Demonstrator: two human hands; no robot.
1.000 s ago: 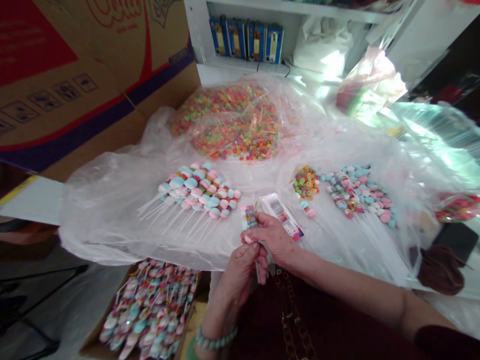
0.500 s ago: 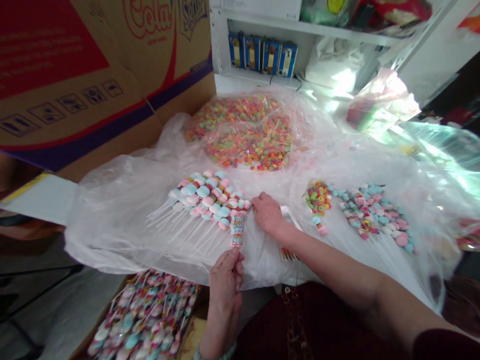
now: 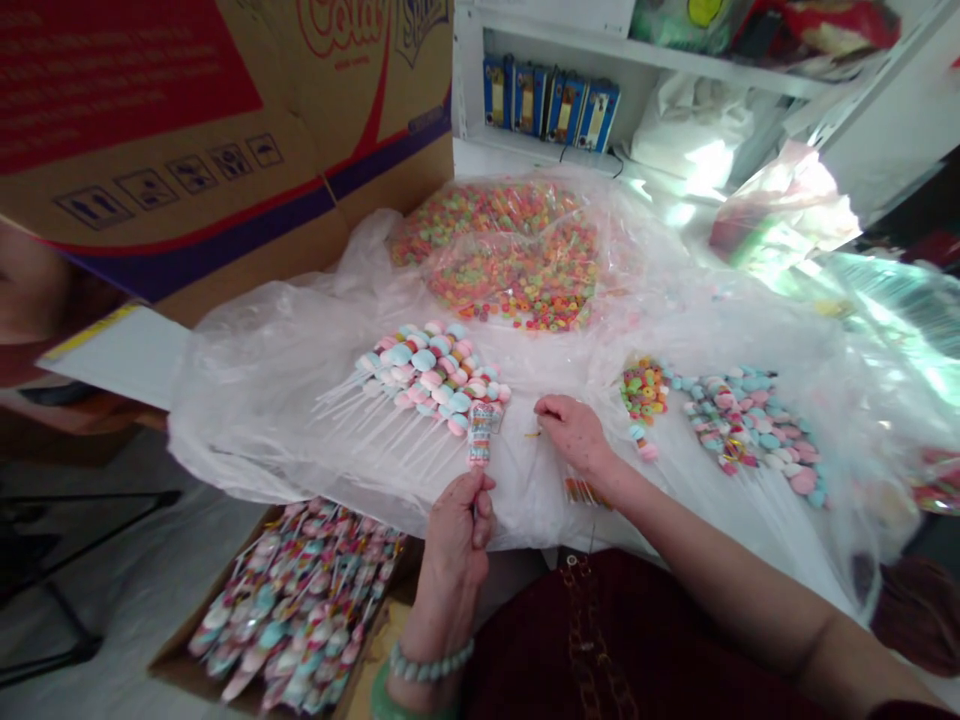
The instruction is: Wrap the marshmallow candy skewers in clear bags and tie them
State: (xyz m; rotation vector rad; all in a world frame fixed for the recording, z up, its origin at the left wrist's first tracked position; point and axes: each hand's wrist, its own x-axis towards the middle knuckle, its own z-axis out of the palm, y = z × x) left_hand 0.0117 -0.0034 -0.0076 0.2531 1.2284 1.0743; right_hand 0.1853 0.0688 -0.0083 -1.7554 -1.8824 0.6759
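Note:
My left hand (image 3: 459, 515) is closed around the lower end of a marshmallow stick in a small printed clear wrapper (image 3: 480, 435), held upright. Its top is near a pile of marshmallow skewers (image 3: 427, 372) with white sticks fanned toward me. To the right, my right hand (image 3: 571, 430) is pinched over the plastic sheet, apart from the wrapped stick. A thin gold twist tie (image 3: 532, 434) shows at its fingertips. Below that wrist lies a small bundle of gold ties (image 3: 585, 492), partly hidden by the forearm.
A big bag of coloured ring candies (image 3: 517, 260) lies at the back. Loose rings (image 3: 643, 388) and more marshmallow skewers (image 3: 750, 425) sit at right. An open carton of wrapped skewers (image 3: 300, 600) stands below the table edge. A large cardboard box (image 3: 225, 120) rises at left.
My right hand has moved right, away from the skewer pile, and a gold twist tie now shows at its fingers. My left hand still holds the wrapped stick. The view has shifted slightly.

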